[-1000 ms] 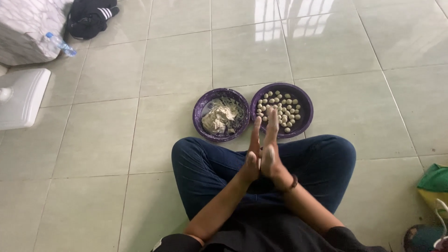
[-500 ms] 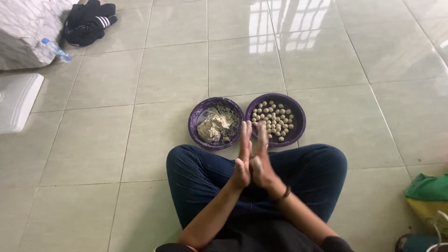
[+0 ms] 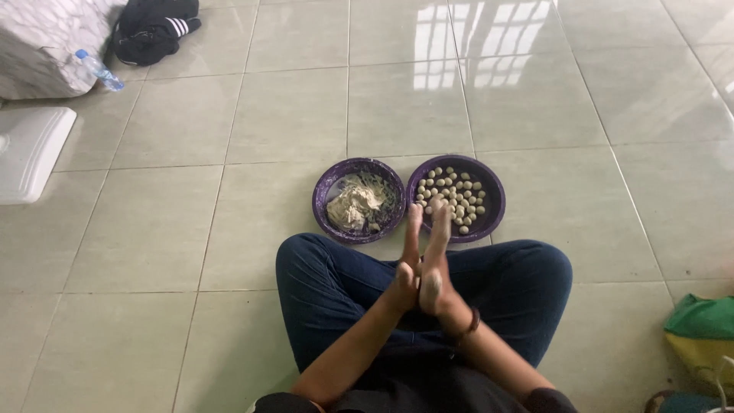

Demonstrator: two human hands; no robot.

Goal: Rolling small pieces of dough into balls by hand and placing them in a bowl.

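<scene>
Head camera looks down on a person who sits cross-legged on the tiled floor [image 3: 153,229], legs in dark blue trousers. The left hand [image 3: 407,264] and right hand [image 3: 436,264] are pressed flat together, palm against palm, fingers straight and pointing forward. What is between the palms I cannot tell; it is hidden. Just beyond the fingertips stand 2 purple bowls side by side, touching. The left bowl [image 3: 321,203] holds a lump of pale dough [image 3: 352,206]; the right bowl [image 3: 493,206] holds many small dough balls [image 3: 457,195]. I judge that for good rolling the palms should stay flat, with light even pressure. Further away to the left are a white lid-like object [image 3: 30,149], a plastic bottle [image 3: 98,70] and dark clothing [image 3: 153,30].
</scene>
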